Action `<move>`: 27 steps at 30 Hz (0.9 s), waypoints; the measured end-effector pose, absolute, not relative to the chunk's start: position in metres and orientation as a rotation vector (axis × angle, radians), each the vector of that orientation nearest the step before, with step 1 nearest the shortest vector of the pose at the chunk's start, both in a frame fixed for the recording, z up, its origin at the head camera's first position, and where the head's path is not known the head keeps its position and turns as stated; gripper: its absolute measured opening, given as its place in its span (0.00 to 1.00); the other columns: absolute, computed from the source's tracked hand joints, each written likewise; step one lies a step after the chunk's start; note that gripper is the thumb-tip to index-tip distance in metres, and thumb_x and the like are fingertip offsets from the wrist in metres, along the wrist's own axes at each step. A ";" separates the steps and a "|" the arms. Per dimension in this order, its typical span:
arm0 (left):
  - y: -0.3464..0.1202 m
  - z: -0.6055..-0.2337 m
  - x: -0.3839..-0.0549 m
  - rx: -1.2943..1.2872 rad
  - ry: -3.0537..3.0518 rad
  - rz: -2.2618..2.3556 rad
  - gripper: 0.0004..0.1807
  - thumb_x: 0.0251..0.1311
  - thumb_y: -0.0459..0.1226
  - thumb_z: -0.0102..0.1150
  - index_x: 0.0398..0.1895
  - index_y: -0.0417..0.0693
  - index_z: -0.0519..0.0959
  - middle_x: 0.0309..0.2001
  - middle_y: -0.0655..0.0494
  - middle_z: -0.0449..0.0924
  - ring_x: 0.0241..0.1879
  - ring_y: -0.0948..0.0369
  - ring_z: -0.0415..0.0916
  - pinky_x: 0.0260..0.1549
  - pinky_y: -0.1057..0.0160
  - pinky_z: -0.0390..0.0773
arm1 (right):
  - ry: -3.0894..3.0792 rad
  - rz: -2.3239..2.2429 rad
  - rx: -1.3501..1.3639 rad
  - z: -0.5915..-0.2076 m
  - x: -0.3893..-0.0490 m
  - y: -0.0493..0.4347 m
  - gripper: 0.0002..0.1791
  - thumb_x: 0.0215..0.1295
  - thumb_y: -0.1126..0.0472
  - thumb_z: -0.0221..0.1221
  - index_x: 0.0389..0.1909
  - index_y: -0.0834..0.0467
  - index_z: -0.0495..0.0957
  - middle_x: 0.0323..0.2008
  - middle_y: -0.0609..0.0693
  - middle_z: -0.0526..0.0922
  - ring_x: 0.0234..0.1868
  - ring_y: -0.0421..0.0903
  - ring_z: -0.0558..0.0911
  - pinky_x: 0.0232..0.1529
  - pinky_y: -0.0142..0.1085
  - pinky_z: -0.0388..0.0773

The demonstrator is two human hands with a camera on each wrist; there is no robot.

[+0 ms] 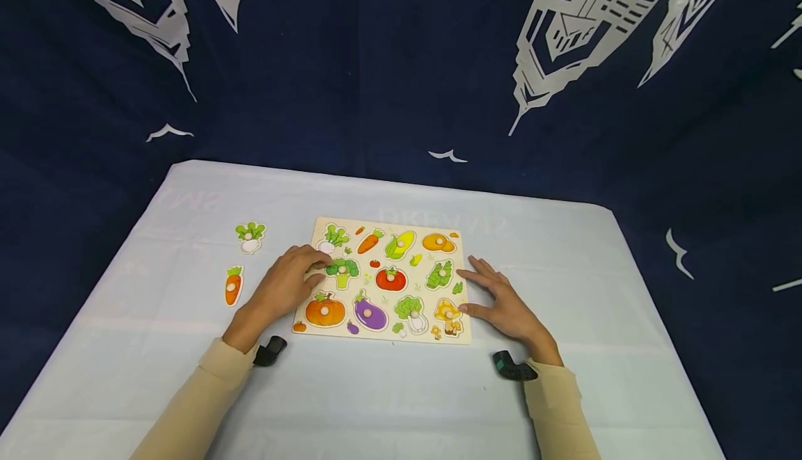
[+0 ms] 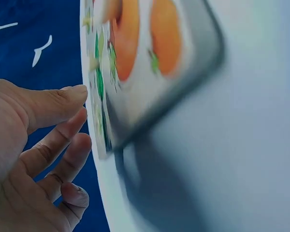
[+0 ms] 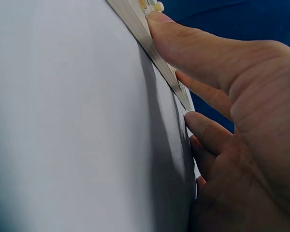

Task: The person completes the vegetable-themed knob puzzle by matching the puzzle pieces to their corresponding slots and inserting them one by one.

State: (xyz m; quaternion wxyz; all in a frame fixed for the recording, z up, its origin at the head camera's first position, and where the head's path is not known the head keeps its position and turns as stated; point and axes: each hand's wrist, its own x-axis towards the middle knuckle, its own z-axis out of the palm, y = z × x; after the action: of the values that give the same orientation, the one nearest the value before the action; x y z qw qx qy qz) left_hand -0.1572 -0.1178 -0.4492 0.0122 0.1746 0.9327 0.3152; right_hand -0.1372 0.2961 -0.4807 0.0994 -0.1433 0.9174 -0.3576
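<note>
1. We see a wooden puzzle board (image 1: 383, 335) lying flat in the middle of the pale surface (image 1: 388, 404), with vegetable pieces seated in it.
2. Our left hand (image 1: 285, 286) rests on the board's left side; its fingers (image 1: 316, 257) are loosely bent beside the broccoli piece (image 1: 342, 271), touching it but not closed around it.
3. Our right hand (image 1: 504, 300) lies with spread, nearly straight fingers (image 3: 183, 41) against the board's right edge, and it holds nothing.
4. Two loose pieces lie left of the board, well apart from it: a radish piece (image 1: 250, 236) and a carrot piece (image 1: 233, 286).
5. A dark blue cloth (image 1: 401, 70) with white prints hangs behind the surface.
</note>
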 end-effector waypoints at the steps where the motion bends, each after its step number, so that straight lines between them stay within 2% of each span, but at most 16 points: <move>1: -0.122 -0.449 -0.156 0.538 2.912 0.977 0.13 0.62 0.31 0.65 0.50 0.45 0.84 0.45 0.52 0.83 0.45 0.54 0.73 0.51 0.51 0.75 | 2.714 -1.057 -0.425 -0.481 -0.137 0.296 0.40 0.58 0.49 0.71 0.71 0.52 0.70 0.80 0.56 0.52 0.81 0.60 0.44 0.76 0.63 0.36; 4: -0.134 -0.448 -0.151 0.518 2.936 0.963 0.13 0.61 0.30 0.66 0.50 0.44 0.84 0.42 0.52 0.83 0.42 0.56 0.74 0.45 0.54 0.76 | 2.713 -1.060 -0.429 -0.482 -0.137 0.296 0.40 0.57 0.49 0.71 0.71 0.52 0.70 0.80 0.57 0.52 0.81 0.60 0.44 0.76 0.63 0.36; 9: -0.157 -0.443 -0.143 0.447 2.988 0.941 0.14 0.59 0.28 0.67 0.49 0.43 0.84 0.41 0.51 0.82 0.39 0.55 0.74 0.41 0.55 0.75 | 2.711 -1.056 -0.433 -0.481 -0.137 0.295 0.40 0.58 0.49 0.71 0.71 0.52 0.70 0.80 0.57 0.52 0.81 0.60 0.44 0.76 0.63 0.36; 21: -0.202 -0.432 -0.134 0.392 3.040 0.916 0.15 0.59 0.25 0.65 0.49 0.41 0.84 0.41 0.47 0.82 0.38 0.53 0.71 0.36 0.56 0.70 | 2.728 -1.041 -0.440 -0.481 -0.137 0.299 0.39 0.58 0.51 0.71 0.71 0.53 0.70 0.80 0.57 0.52 0.81 0.61 0.44 0.75 0.63 0.37; 27: -0.221 -0.428 -0.131 0.424 3.078 0.927 0.14 0.59 0.21 0.59 0.46 0.39 0.83 0.44 0.44 0.83 0.41 0.49 0.75 0.40 0.50 0.73 | 2.723 -1.044 -0.445 -0.481 -0.137 0.297 0.40 0.58 0.50 0.71 0.71 0.52 0.69 0.80 0.56 0.51 0.81 0.60 0.44 0.76 0.62 0.36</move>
State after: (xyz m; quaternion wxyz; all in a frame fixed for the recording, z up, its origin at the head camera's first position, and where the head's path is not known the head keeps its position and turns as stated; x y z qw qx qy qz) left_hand -0.1313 -0.2215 -0.4283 -0.0504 0.1305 0.9481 0.2856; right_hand -0.1370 0.2967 -0.4813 0.0959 -0.1503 0.9188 -0.3522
